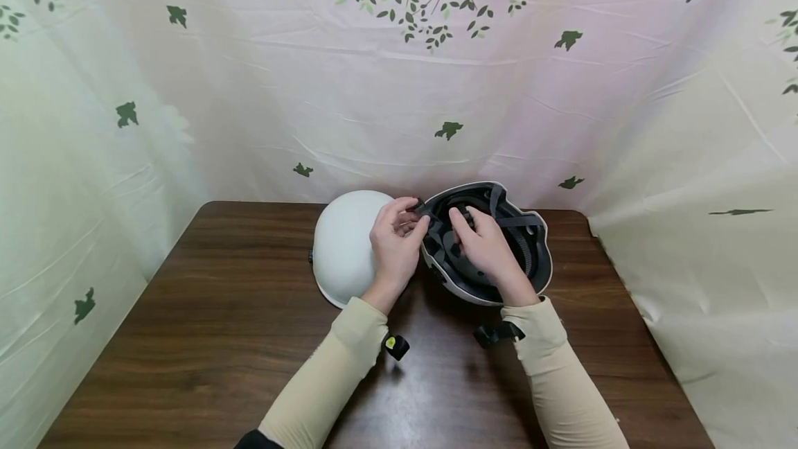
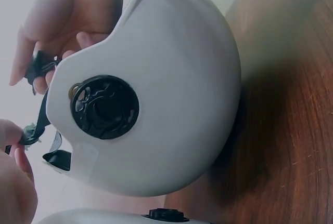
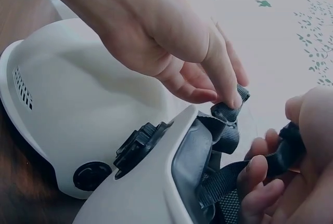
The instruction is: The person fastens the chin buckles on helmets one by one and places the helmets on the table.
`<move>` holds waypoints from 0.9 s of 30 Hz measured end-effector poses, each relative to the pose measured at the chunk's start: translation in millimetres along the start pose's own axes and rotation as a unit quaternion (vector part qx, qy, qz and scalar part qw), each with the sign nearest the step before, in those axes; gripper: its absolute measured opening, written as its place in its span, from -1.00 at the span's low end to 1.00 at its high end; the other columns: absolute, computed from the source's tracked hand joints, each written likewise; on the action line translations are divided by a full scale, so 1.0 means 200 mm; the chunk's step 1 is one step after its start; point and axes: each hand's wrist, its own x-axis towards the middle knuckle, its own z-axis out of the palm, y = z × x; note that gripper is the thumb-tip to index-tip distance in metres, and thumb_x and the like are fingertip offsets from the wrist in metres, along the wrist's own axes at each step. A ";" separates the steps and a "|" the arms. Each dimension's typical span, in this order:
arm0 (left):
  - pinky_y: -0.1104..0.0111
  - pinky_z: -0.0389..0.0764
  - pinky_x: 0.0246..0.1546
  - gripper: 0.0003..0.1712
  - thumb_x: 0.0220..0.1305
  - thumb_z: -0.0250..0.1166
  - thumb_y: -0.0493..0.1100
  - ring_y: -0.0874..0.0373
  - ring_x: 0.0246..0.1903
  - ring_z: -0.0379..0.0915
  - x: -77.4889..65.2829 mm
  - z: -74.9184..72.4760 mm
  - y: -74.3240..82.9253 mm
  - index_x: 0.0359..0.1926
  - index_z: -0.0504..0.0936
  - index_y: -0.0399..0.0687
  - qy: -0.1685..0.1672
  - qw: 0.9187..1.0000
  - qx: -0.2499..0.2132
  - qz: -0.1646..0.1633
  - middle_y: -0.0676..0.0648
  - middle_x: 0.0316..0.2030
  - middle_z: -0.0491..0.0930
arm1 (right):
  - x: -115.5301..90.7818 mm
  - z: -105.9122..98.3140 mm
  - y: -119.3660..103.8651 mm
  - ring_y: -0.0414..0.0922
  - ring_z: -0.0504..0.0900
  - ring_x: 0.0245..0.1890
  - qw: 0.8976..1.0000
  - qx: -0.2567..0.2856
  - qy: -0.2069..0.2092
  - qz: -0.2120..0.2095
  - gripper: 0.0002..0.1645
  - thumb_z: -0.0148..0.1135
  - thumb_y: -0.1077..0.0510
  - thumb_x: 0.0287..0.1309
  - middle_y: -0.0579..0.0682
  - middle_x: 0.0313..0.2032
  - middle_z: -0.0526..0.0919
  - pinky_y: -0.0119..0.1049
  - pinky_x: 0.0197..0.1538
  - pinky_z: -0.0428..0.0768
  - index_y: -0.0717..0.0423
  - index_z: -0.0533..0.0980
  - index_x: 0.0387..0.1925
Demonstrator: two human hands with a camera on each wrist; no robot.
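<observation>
Beige sleeves [image 1: 324, 373] loom nearest me. I see left hand [image 1: 397, 241] and right hand [image 1: 486, 247], grips narrow, pinching black chin straps [image 3: 223, 181] of the upturned helmet [image 2: 177, 73], on the table [image 1: 218, 310] beside a dome-up white helmet [image 1: 344, 248]

"What covers the arms?"

"Pale beige sleeves, the left sleeve [image 1: 321, 374] and right sleeve [image 1: 557, 374], creased near the wrists."

"Anything strapped on?"

"A black left wrist device [image 1: 397, 348] with a yellow mark [image 1: 391, 342], and a black right wrist device [image 1: 495, 335]."

"And by the left elbow?"

"Black fabric [image 1: 258, 440]."

"The hands?"

"Left hand [image 1: 395, 244] and right hand [image 1: 483, 244], both bare."
</observation>
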 end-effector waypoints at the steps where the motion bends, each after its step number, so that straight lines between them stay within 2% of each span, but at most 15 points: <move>1: -0.08 0.74 -0.12 -0.56 0.16 0.45 -0.58 -0.30 -0.22 0.69 0.00 0.00 0.00 0.09 0.66 -0.45 -0.003 1.000 0.003 -0.007 -0.39 0.04 0.59 | 0.00 0.00 0.00 -0.06 0.52 -0.59 1.000 -0.003 -0.001 -0.003 -0.44 0.01 -0.19 0.62 0.19 -0.46 0.61 -0.29 -0.43 0.49 0.21 0.52 -0.29; 5: 0.07 0.74 -0.07 -0.41 0.18 0.48 -0.50 -0.15 -0.23 0.72 0.00 -0.01 0.00 0.25 0.63 -0.22 -0.016 0.999 0.010 -0.032 -0.27 -0.01 0.69 | 0.00 0.00 0.01 -0.11 0.52 -0.58 1.000 0.007 -0.015 -0.014 -0.60 0.06 -0.04 0.63 0.20 -0.36 0.66 -0.33 -0.41 0.52 0.24 0.56 -0.09; 8: 0.10 0.74 -0.04 -0.45 0.21 0.48 -0.48 -0.11 -0.22 0.71 0.00 -0.02 0.00 0.23 0.65 -0.21 -0.026 0.999 -0.001 -0.033 -0.24 -0.07 0.75 | 0.00 0.00 0.00 -0.11 0.48 -0.59 1.000 0.009 -0.019 -0.019 -0.65 0.06 0.01 0.63 0.15 -0.44 0.59 -0.33 -0.43 0.50 0.25 0.52 -0.11; 13: 0.15 0.73 -0.06 -0.55 0.24 0.45 -0.48 -0.07 -0.20 0.70 0.00 -0.02 -0.01 0.15 0.70 -0.24 -0.034 0.999 0.005 -0.024 -0.21 -0.08 0.78 | 0.00 0.00 -0.02 -0.07 0.40 -0.59 1.000 0.023 -0.020 0.002 -0.46 -0.11 -0.10 0.68 0.02 -0.56 0.40 -0.29 -0.49 0.41 0.32 0.43 -0.22; 16: 0.12 0.72 -0.05 -0.52 0.27 0.43 -0.45 -0.01 -0.18 0.70 0.00 -0.03 -0.01 0.20 0.69 -0.15 -0.043 0.999 0.027 -0.018 -0.14 -0.08 0.80 | -0.01 0.00 -0.03 -0.05 0.38 -0.57 0.999 0.045 -0.025 0.009 -0.38 -0.27 -0.12 0.71 0.04 -0.52 0.37 -0.28 -0.51 0.40 0.36 0.43 -0.16; 19: 0.09 0.70 -0.06 -0.50 0.31 0.42 -0.40 0.02 -0.15 0.69 0.00 -0.03 -0.01 0.25 0.66 -0.11 -0.052 0.997 0.055 -0.016 -0.09 -0.07 0.81 | -0.01 0.00 -0.03 -0.02 0.39 -0.56 0.998 0.051 -0.025 -0.002 -0.37 -0.36 -0.08 0.73 0.11 -0.48 0.39 -0.30 -0.50 0.40 0.37 0.46 -0.12; 24: 0.04 0.64 -0.06 -0.55 0.36 0.42 -0.30 0.11 -0.14 0.68 0.00 -0.04 0.00 0.25 0.68 -0.08 -0.058 0.994 0.092 -0.012 -0.04 -0.10 0.82 | 0.00 0.00 -0.02 -0.01 0.44 -0.52 0.999 0.033 -0.008 -0.016 -0.43 -0.30 0.00 0.73 0.16 -0.38 0.47 -0.33 -0.42 0.46 0.33 0.54 -0.08; 27: 0.06 0.59 -0.11 -0.57 0.36 0.41 -0.30 0.15 -0.13 0.66 0.01 -0.04 0.01 0.24 0.67 -0.07 -0.065 0.994 0.092 -0.008 -0.01 -0.10 0.82 | 0.00 0.00 -0.03 -0.02 0.48 -0.49 1.000 0.019 -0.001 -0.021 -0.49 -0.21 0.00 0.72 0.18 -0.29 0.54 -0.34 -0.38 0.49 0.28 0.58 -0.04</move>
